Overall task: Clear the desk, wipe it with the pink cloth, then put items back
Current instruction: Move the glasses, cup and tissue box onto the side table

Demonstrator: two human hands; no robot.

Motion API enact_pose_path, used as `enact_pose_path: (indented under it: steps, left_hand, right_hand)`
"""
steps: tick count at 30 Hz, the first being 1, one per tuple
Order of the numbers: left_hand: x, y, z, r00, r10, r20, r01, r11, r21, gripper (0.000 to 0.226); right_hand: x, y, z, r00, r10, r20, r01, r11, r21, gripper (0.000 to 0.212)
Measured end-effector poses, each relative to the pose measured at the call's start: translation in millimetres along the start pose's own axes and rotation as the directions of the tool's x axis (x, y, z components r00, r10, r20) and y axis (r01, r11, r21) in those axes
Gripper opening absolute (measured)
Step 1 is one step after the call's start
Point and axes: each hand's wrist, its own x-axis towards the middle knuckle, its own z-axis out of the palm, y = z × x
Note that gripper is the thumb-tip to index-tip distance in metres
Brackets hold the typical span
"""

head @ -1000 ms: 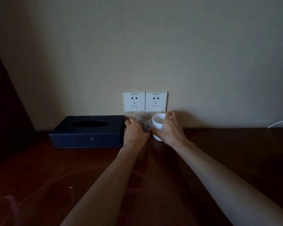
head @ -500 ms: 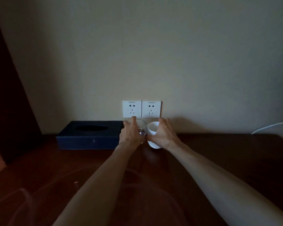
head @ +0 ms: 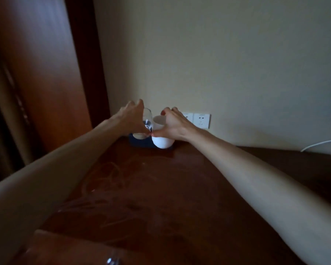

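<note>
While hands grip: L [head: 131,119] glass [head: 147,119] | R [head: 175,124] white cup [head: 161,142], contents unclear

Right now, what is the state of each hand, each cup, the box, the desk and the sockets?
left hand: grip closed on glass
right hand: grip closed on white cup
glass: upright, held
white cup: upright, held
blue box: mostly hidden behind cups
desk: streaky wipe marks
sockets: nothing plugged in

Glass [head: 146,121] left of cup [head: 161,139], before box [head: 141,142].
</note>
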Motion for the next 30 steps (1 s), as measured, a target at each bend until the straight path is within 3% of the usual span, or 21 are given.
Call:
enact_pose_path:
  steps: [5, 9, 12, 16, 26, 30]
  left_hand:
    - [-91, -71, -52, 0.998, -0.060, 0.000, 0.060, 0.989, 0.139, 0.096]
    - [-160, -136, -76, 0.978, -0.181, 0.104, 0.153, 0.959, 0.237, 0.075]
    - [-209, -180, -85, 0.944, -0.284, 0.167, 0.234, 0.934, 0.269, 0.086]
    - [-258, -251, -87, 0.880, -0.424, 0.215, 0.383, 0.900, 0.207, 0.077]
    - [-314, -436, -1, 0.818, -0.548, 0.176, 0.531, 0.836, 0.139, 0.074]
    - [-304, -493, 51, 0.814, -0.561, 0.150, 0.546, 0.827, 0.135, 0.070]
  right_hand:
    - [-25, -94, 30, 0.981, -0.184, 0.066, 0.183, 0.983, 0.015, 0.091]
    - [-44, -170, 73, 0.948, -0.295, 0.121, 0.294, 0.955, 0.027, 0.083]
    - [-57, -225, 112, 0.913, -0.380, 0.145, 0.371, 0.924, 0.086, 0.089]
    - [-66, -287, 171, 0.862, -0.461, 0.213, 0.420, 0.883, 0.210, 0.083]
    - [-40, -371, 356, 0.793, -0.467, 0.391, 0.455, 0.881, 0.130, 0.079]
    - [-20, -371, 427, 0.826, -0.366, 0.430, 0.363, 0.927, 0.093, 0.077]
